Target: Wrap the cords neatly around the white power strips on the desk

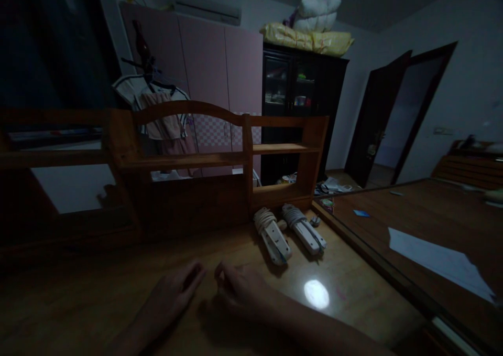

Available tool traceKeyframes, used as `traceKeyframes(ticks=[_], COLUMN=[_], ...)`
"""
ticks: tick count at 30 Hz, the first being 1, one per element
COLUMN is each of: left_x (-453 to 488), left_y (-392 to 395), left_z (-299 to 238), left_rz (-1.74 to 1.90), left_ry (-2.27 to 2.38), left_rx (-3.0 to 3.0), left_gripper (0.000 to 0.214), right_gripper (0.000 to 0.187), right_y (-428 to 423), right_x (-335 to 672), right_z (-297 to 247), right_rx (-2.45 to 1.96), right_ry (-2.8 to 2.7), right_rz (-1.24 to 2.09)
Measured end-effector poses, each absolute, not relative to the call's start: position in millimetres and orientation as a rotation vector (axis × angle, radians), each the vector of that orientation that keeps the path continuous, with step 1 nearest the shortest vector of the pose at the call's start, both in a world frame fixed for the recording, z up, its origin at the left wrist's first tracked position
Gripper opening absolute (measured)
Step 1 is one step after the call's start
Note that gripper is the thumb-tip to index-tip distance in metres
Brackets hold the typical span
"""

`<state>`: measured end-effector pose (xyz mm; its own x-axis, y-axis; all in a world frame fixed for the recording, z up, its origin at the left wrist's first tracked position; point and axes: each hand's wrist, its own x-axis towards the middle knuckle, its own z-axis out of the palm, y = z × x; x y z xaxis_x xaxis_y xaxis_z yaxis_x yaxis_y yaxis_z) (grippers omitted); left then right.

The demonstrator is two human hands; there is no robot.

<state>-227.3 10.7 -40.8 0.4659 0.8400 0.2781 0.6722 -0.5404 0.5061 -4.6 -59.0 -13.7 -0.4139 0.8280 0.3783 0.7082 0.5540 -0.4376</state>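
My left hand point(171, 294) rests low over the pale desktop point(118, 272), its fingers stretched forward and a narrow gap beside the thumb. Nothing shows in it. Close by on the right, my right hand point(245, 292) has its fingers curled in, with no object visible in them; the undersides of its fingers are hidden. The two hands are apart. Beyond my right hand lie two white power strips: the nearer one point(276, 245) has a cream cord wound around its far end, and the other point(308, 235) a grey cord. Neither hand touches them.
A wooden shelf rack point(188, 160) stands along the desk's back. To the right is a lower brown surface point(369, 230) with a white sheet point(440, 256) and a blue card point(361, 213). Behind stand a pink wardrobe point(204, 67), a dark cabinet point(332, 88) and an open door point(377, 120).
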Motion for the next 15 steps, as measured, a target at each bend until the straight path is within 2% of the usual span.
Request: traceKeyframes(ticks=[4, 8, 15], left_x=[-228.9, -222.5, -221.3], left_y=[8.7, 3.4, 8.4], left_z=[-37.6, -29.0, -34.8], left_rz=[0.675, 0.656, 0.666], left_ry=[1.108, 1.089, 1.095], left_rx=[2.438, 2.442, 2.502], left_gripper=[0.033, 0.018, 0.015], right_gripper=[0.035, 0.038, 0.040], right_y=[-56.9, -56.9, -61.2], right_x=[-5.4, -7.2, -6.3], right_z=[-18.6, -21.0, -13.7], right_rx=[-1.226, -1.226, -1.209], right_ry=[-2.212, -2.220, -2.299], right_rz=[0.325, 0.333, 0.314])
